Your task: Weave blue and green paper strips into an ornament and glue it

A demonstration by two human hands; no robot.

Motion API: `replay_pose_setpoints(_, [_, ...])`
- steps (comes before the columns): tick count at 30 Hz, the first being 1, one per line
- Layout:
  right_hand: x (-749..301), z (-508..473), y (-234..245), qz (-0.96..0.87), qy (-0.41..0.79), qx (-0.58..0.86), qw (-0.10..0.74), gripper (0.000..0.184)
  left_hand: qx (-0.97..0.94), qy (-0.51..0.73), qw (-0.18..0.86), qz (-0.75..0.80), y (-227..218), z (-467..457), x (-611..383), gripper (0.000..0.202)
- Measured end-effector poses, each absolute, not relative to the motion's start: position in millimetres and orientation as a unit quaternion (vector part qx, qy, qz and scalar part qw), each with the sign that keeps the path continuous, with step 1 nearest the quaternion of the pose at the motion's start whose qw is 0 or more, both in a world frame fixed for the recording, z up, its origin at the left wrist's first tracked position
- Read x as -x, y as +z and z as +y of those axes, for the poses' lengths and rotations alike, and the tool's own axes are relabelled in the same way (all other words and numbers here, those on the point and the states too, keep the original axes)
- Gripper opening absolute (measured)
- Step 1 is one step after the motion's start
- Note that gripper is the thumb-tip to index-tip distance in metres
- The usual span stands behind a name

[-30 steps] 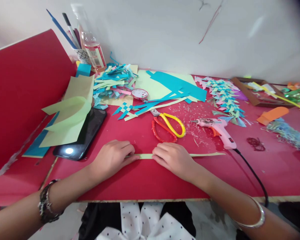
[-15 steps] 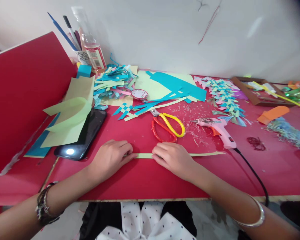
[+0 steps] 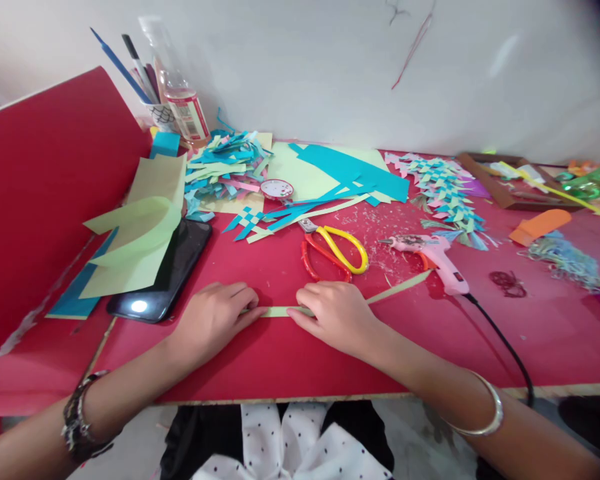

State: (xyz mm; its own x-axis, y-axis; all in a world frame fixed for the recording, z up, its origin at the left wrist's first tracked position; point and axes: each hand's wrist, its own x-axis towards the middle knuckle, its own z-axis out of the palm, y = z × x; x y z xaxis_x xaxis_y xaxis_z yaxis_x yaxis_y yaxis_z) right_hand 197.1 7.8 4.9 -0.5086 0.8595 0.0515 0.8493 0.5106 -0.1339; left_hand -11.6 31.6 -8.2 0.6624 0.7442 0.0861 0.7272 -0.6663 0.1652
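A long, narrow pale green paper strip (image 3: pixel 277 311) lies across the red table in front of me. My left hand (image 3: pixel 215 319) pinches it at its left end, fingers curled over the paper. A short way to the right, my right hand (image 3: pixel 333 315) grips the same strip between thumb and fingers, resting on the tabletop. The strip's free tail comes out behind the right hand and slants up toward a pink glue gun (image 3: pixel 437 252). Scissors (image 3: pixel 333 250) with red and yellow handles lie just beyond my right hand.
A black phone (image 3: pixel 190 250) lies partly under folded paper (image 3: pixel 155 180) at left. Behind are a heap of cut strips (image 3: pixel 225 167), a bottle (image 3: pixel 187 113), a blue paper sheet (image 3: pixel 350 167) and a woven paper piece (image 3: pixel 443 190). The glue gun's cord (image 3: pixel 503 347) runs off the front edge.
My right hand has slid slightly left along the strip, nearer my left hand. The strip's right tail has swung upward from lying level. My left hand still holds its end.
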Motion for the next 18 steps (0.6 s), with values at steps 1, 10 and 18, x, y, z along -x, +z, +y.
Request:
replay_pose_setpoints(1, [-196,9,5,-0.868,0.042,0.491,0.055,0.027,-0.91,0.073,0.057,0.405,-8,32,11,0.029])
replay_pose_setpoints(10, [-198,11,-2,-0.887,0.011,0.457,0.068,0.025,-0.904,0.067,0.041,0.421,-5,30,8,0.029])
replay_pose_setpoints(18, [-199,10,-6,-0.892,-0.022,0.445,0.081,0.024,-0.914,0.078,0.056,0.394,-8,29,14,0.025])
